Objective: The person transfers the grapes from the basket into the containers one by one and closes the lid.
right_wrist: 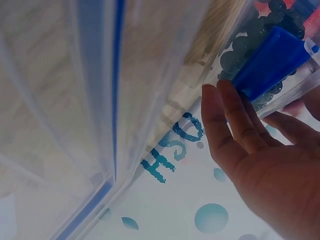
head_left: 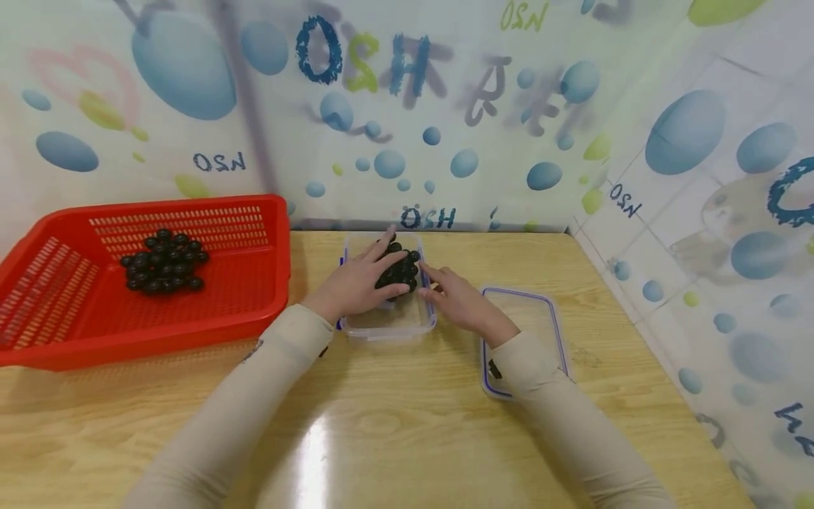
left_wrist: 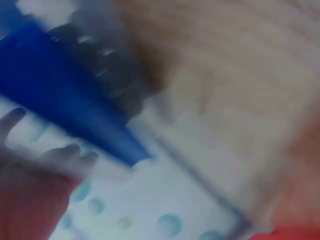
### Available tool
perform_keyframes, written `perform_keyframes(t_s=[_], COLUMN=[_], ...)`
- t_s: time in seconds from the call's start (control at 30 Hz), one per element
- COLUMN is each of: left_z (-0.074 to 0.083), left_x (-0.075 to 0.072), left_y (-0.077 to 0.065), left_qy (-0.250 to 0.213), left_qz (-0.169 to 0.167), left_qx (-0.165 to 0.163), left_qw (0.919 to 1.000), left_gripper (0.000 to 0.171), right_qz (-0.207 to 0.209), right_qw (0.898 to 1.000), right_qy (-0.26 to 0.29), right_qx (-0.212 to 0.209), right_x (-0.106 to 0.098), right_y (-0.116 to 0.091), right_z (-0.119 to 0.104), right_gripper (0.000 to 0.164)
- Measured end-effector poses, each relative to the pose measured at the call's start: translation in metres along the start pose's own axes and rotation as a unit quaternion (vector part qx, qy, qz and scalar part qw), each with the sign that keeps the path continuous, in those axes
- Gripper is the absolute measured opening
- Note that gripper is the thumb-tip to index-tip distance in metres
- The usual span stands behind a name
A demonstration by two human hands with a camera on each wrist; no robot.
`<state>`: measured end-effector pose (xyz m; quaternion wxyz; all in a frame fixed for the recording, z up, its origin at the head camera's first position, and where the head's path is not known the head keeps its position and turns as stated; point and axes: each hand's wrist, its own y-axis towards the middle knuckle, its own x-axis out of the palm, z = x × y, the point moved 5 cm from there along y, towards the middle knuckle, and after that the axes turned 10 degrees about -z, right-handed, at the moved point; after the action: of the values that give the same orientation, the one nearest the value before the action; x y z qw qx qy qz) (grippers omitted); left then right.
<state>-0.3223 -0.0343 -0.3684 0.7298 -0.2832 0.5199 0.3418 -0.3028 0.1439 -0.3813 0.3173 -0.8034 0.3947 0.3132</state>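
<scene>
A bunch of dark grapes (head_left: 402, 272) lies in a clear plastic container (head_left: 388, 331) near the back edge of the table. Over the grapes, my left hand (head_left: 359, 283) spreads its fingers and thumb, reaching in from the container's left side. My right hand (head_left: 454, 300) has its fingertips at the container's right wall, close to the grapes. In the right wrist view, those fingers (right_wrist: 235, 115) touch near a blue locking flap (right_wrist: 272, 62). Another blue flap (left_wrist: 65, 95) appears blurred in the left wrist view.
A red plastic basket (head_left: 284, 261) holds more dark grapes (head_left: 162, 265) on the left. On the right, partly beneath my right forearm, a clear lid (head_left: 524, 318) with a blue seal lies on the wooden table (head_left: 381, 424). A patterned wall covering stands behind.
</scene>
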Motion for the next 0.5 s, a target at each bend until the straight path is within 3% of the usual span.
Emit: perform_keyframes(t_s=[0.1, 0.2, 0.3, 0.4, 0.5], left_z=[0.012, 0.026, 0.021, -0.022, -0.092], left_x=[-0.03, -0.08, -0.132, -0.168, -0.182], left_y=[-0.02, -0.055, -0.088, -0.109, -0.128], left_qy=[-0.032, -0.041, -0.024, 0.003, 0.005], left_qz=[0.028, 0.046, 0.053, 0.046, 0.01], left_qx=[-0.007, -0.036, -0.07, -0.112, -0.153], left_qw=[0.9991, 0.9974, 0.9958, 0.9926, 0.9882], left_gripper=[0.071, 0.066, 0.063, 0.063, 0.066], right_qz=[0.003, 0.004, 0.008, 0.005, -0.002], right_qw=[1.0, 1.0, 1.0, 1.0, 1.0], right_qy=[-0.012, -0.017, -0.016, -0.013, -0.011], right_qx=[-0.01, -0.019, -0.011, 0.0, 0.001], right_x=[-0.003, -0.007, -0.01, -0.009, -0.008], right_y=[0.001, 0.001, 0.0, 0.0, 0.0], right_z=[-0.002, -0.005, -0.006, -0.005, -0.006], right_gripper=[0.059, 0.059, 0.06, 0.06, 0.06])
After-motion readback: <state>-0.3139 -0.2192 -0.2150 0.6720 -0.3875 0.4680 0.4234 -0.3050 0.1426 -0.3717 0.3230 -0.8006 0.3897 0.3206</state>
